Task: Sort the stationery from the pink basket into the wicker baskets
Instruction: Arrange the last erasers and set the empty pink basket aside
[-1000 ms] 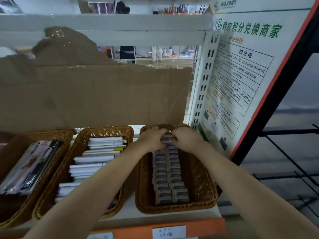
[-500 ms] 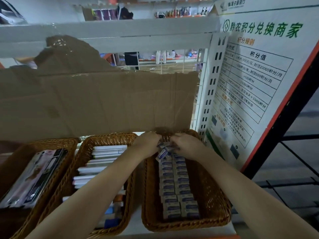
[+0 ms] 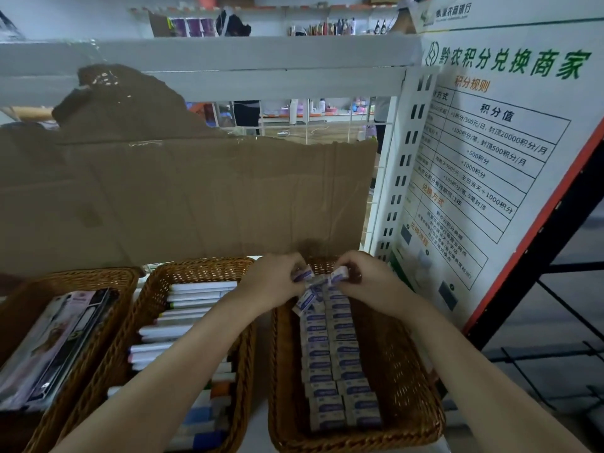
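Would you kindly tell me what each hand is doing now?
Left hand: pinching a small eraser box.
Right hand: pinching another eraser box.

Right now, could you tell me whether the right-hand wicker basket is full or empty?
Partly full: the right-hand wicker basket holds two rows of small boxes, with bare weave either side.

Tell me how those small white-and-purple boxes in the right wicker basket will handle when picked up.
Each small box looks light and stiff: fingertips of the left hand and right hand pinch several. Flat-sided, they should not roll, but lifted ones already sit askew, so the rows may topple if nudged.
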Demonstrator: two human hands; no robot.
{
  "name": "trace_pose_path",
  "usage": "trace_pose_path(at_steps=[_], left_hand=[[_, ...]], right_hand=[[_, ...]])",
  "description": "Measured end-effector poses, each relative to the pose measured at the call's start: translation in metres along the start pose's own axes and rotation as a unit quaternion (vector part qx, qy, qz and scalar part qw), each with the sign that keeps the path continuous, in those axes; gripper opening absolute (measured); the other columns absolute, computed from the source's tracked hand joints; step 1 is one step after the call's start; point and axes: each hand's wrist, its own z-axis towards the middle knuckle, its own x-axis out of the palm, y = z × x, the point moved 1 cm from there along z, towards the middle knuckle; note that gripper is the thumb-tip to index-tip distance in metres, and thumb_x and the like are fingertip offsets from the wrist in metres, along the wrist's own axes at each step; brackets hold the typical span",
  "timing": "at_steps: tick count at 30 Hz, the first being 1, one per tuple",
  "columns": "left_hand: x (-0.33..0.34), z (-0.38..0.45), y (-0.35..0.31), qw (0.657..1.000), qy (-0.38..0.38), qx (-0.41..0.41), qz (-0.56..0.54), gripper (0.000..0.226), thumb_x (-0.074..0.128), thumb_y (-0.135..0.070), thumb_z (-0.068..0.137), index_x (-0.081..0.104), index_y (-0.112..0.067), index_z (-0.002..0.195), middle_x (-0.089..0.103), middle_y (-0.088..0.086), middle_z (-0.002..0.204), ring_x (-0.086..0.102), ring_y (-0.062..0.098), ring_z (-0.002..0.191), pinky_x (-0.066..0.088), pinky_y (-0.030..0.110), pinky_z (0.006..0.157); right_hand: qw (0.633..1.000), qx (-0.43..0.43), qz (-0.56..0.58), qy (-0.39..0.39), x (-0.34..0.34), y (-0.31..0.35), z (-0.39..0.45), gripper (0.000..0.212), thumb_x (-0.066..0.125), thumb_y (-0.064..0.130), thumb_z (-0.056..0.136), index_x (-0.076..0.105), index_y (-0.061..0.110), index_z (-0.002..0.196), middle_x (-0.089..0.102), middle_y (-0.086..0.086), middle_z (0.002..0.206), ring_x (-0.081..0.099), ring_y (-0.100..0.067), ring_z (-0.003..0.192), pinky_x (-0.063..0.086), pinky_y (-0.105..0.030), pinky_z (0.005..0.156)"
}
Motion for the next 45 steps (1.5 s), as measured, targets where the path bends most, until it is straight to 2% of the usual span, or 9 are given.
trace_pose_path(at_steps=[4,9,13,17,22,25,29,36,45], left_hand=[[-0.006,-0.033,-0.009,0.999,-0.008,0.026,-0.043,0.027,0.064,-0.034,0.087,0.062,-0.028,0.113,0.056,-0.01,0.103,0.053,0.008,0.095,0.037,0.021,0.07],[0.001,-0.062,-0.014,0.998,0.011,0.035,-0.045,0.031,0.063,-0.033,0.088,0.058,-0.03,0.119,0.054,-0.01,0.113,0.052,0.007,0.099,0.043,0.021,0.081],[0.02,-0.074,-0.018,0.998,0.031,0.054,-0.003,0.024,0.061,-0.036,0.089,0.057,-0.032,0.113,0.054,-0.011,0.114,0.048,0.004,0.096,0.037,0.018,0.073],[0.039,-0.072,-0.023,0.994,0.056,0.078,0.061,0.025,0.059,-0.033,0.09,0.059,-0.025,0.115,0.055,-0.003,0.119,0.046,0.015,0.111,0.037,0.025,0.08],[0.049,-0.063,-0.029,0.986,0.02,0.093,0.14,0.026,0.056,-0.025,0.092,0.059,-0.018,0.117,0.051,0.003,0.119,0.045,0.022,0.113,0.039,0.03,0.085],[0.053,-0.06,-0.03,0.982,0.019,0.104,0.157,0.03,0.056,-0.023,0.091,0.054,-0.017,0.121,0.053,0.004,0.12,0.046,0.023,0.113,0.04,0.032,0.088],[0.056,-0.062,-0.028,0.982,0.017,0.113,0.153,0.037,0.057,-0.024,0.09,0.048,-0.018,0.126,0.054,0.004,0.122,0.047,0.022,0.115,0.042,0.031,0.088],[0.056,-0.061,-0.026,0.982,0.026,0.114,0.15,0.034,0.06,-0.027,0.089,0.051,-0.016,0.119,0.052,0.003,0.12,0.045,0.022,0.115,0.04,0.03,0.088],[0.056,-0.061,-0.026,0.981,0.032,0.123,0.144,0.033,0.057,-0.029,0.091,0.052,-0.015,0.12,0.052,0.003,0.123,0.045,0.02,0.116,0.04,0.029,0.089]], right_hand=[[0.981,0.04,0.19,0.014,0.002,0.015,-0.023,0.022,0.074,0.02,0.078,0.06,0.029,0.094,0.065,0.01,0.095,0.061,-0.008,0.092,0.051,-0.03,0.083],[0.969,0.055,0.238,0.024,0.012,0.025,-0.045,0.024,0.076,0.018,0.075,0.061,0.024,0.093,0.067,0.007,0.101,0.062,-0.007,0.096,0.049,-0.03,0.088],[0.989,0.064,0.132,0.024,0.011,0.018,-0.063,0.021,0.072,0.02,0.081,0.059,0.027,0.095,0.064,0.012,0.1,0.059,0.003,0.094,0.046,-0.018,0.084],[0.998,0.051,-0.008,0.042,0.009,0.012,-0.079,0.017,0.067,0.025,0.086,0.056,0.032,0.096,0.059,0.02,0.101,0.052,0.011,0.094,0.039,-0.005,0.075],[0.993,0.015,-0.1,0.064,0.014,0.008,-0.085,0.019,0.066,0.026,0.087,0.052,0.031,0.099,0.05,0.02,0.1,0.047,0.007,0.09,0.036,-0.003,0.074],[0.989,-0.001,-0.127,0.07,0.019,0.006,-0.085,0.019,0.065,0.026,0.087,0.055,0.026,0.102,0.05,0.016,0.102,0.048,-0.001,0.098,0.037,-0.007,0.076],[0.981,-0.024,-0.175,0.082,0.026,0.004,-0.082,0.019,0.064,0.028,0.088,0.055,0.021,0.103,0.055,0.007,0.109,0.043,-0.008,0.106,0.039,-0.023,0.086],[0.973,-0.064,-0.198,0.095,0.032,0.002,-0.078,0.017,0.062,0.03,0.088,0.058,0.02,0.102,0.051,0.008,0.105,0.04,-0.009,0.103,0.038,-0.023,0.081],[0.957,-0.044,-0.263,0.116,0.039,0.002,-0.073,0.026,0.058,0.036,0.09,0.052,0.019,0.109,0.048,0.005,0.114,0.038,-0.012,0.11,0.043,-0.03,0.086]])
